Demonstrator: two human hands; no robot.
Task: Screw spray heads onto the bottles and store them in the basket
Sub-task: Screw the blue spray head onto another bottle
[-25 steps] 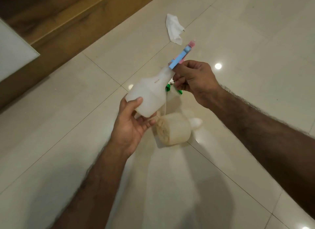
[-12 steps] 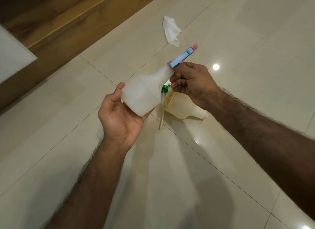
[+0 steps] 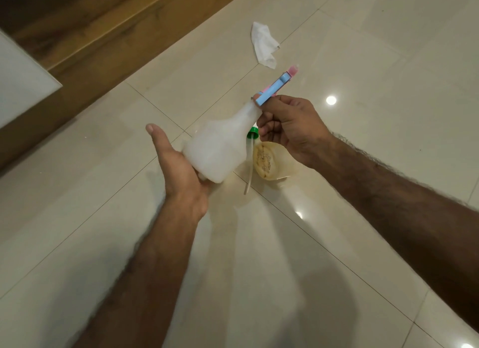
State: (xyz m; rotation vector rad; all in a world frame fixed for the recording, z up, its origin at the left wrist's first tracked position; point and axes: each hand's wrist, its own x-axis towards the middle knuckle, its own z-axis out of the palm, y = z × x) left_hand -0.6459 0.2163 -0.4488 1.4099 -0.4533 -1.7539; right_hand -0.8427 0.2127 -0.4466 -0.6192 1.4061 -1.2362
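A white translucent bottle (image 3: 220, 145) is held tilted above the tiled floor. My left hand (image 3: 178, 166) cups its base, fingers under it and thumb stretched out. My right hand (image 3: 287, 130) is closed around the bottle's neck, on the blue and pink spray head (image 3: 276, 88) that sits on the neck and points up to the right. Behind the bottle, on the floor, lies a second, yellowish bottle (image 3: 269, 161) on its side. Beside it lies a loose spray head with a green collar (image 3: 252, 133) and a long dip tube (image 3: 249, 163). No basket is in view.
A crumpled white tissue (image 3: 264, 45) lies on the floor further back. A wooden skirting or furniture edge (image 3: 103, 52) runs diagonally along the upper left, with a white panel (image 3: 18, 83) at the far left. Glossy cream tiles surround me.
My left hand has rolled from gripping the bottle's side to cupping its base with the thumb out. The bottle has turned slightly. The right hand stays on the spray head.
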